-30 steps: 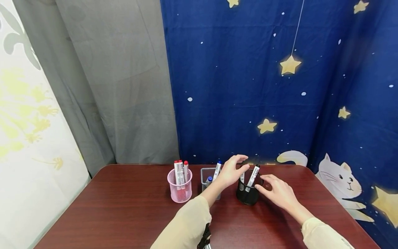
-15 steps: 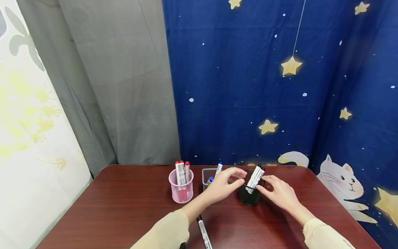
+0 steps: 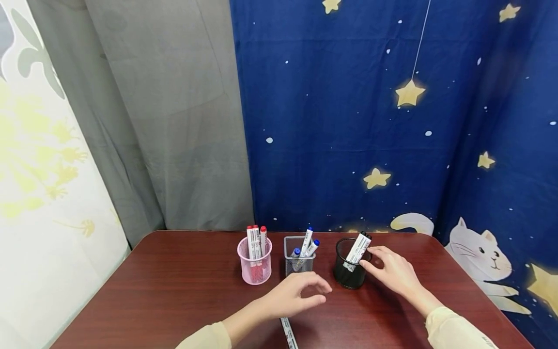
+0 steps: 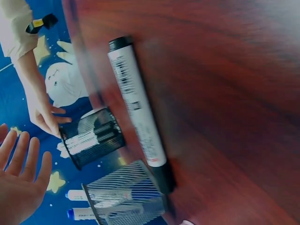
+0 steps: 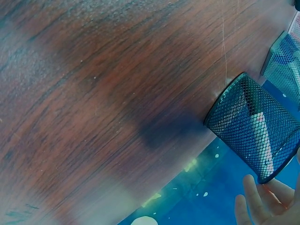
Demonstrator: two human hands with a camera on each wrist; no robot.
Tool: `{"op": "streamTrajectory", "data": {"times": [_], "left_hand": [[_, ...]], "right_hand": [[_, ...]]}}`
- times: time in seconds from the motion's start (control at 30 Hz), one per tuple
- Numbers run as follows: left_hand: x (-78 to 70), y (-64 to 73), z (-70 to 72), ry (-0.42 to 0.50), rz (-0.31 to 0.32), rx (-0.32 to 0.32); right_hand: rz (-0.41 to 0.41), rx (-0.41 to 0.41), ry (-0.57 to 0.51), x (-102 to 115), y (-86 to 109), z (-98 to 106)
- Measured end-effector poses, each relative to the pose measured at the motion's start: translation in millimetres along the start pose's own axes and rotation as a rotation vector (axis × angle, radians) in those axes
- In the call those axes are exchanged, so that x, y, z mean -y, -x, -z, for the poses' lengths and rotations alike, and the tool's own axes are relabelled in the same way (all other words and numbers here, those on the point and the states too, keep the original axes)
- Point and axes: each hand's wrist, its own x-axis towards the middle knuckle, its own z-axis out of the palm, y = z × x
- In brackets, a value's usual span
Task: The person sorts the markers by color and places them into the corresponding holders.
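My right hand [image 3: 390, 272] holds the rim of a round black mesh pen holder [image 3: 348, 278], thumb at the front and fingers on the right side. White markers with black caps [image 3: 359, 247] lean inside it, also visible through the mesh in the right wrist view. My left hand [image 3: 293, 296] hovers over the table in front of the grey pen holder, fingers loosely bent and nothing in them. Beneath the left forearm lies a white marker with black ends [image 4: 136, 105], partly covered by the hand in the head view.
A square grey mesh pen holder [image 3: 300, 265] with several blue-capped markers stands left of the black one. Further left is a pink mesh pen holder [image 3: 255, 274] with red-capped markers [image 3: 253, 242]. Behind the brown table [image 3: 174, 291] hang grey and blue curtains [image 3: 331, 121].
My left hand has drawn back from the black pen holder toward the front left. The markers in that holder now lean together at its right side. The right hand has stayed at the rim.
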Motion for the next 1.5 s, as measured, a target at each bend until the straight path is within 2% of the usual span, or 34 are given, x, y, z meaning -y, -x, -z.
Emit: {"op": "streamTrajectory", "data": {"times": [0.1,0.27,0.4,0.53,0.7,0.87,1.0,1.23,1.5], "left_hand": [[-2.7,12.1,1.7,-0.120,-0.021,0.062],[-6.5,31.1,3.5,-0.384,-0.072,0.183],[-7.6,41.8,2.9,-0.496,-0.104,0.241],[-6.1,49.7,-0.3,-0.607,-0.165,0.271],[-0.7,59.0,-4.4,-0.761,-0.258,0.293],[5.6,67.3,-7.0,-0.834,-0.292,0.300],[9.6,72.0,-10.4,-0.894,-0.319,0.279],[16.1,75.2,-17.0,-0.989,-0.361,0.236],[19.4,77.5,-20.4,-1.106,-0.411,0.246]], "right_hand": [[0.002,0.000,-0.001,0.7,0.2,0.4],[0.005,0.005,0.002,1.5,-0.1,1.1],[0.002,0.005,0.006,0.6,-0.5,1.1],[0.000,0.009,0.004,0.6,-0.5,0.9],[-0.006,0.014,0.002,1.1,-0.5,1.5],[0.003,0.008,0.002,1.1,-0.2,1.3],[0.010,0.003,0.002,0.2,0.1,0.4],[-0.014,0.019,0.000,1.3,0.6,1.6],[-0.016,0.020,-0.002,2.0,0.0,2.6]]}}
